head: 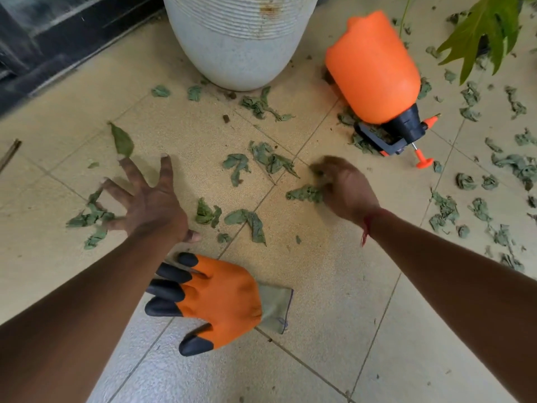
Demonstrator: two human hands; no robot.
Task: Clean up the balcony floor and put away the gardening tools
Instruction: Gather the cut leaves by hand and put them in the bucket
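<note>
Several dry green leaves [263,158] lie scattered over the beige tiled floor [334,286]. My right hand [344,190] has its fingers curled down round a clump of leaves [305,194] on the floor. My left hand [145,199] hovers with fingers spread wide above more leaf scraps [87,218], holding nothing. An orange pump sprayer [374,74] with a black cap lies on its side at the upper right. An orange gardening glove [220,301] with black fingertips lies flat between my forearms.
A big white ribbed planter [241,39] stands at the top centre. A live green plant leaf [488,27] hangs in at the top right, with many leaf scraps [511,167] beneath it. A dark door track [43,53] runs along the upper left.
</note>
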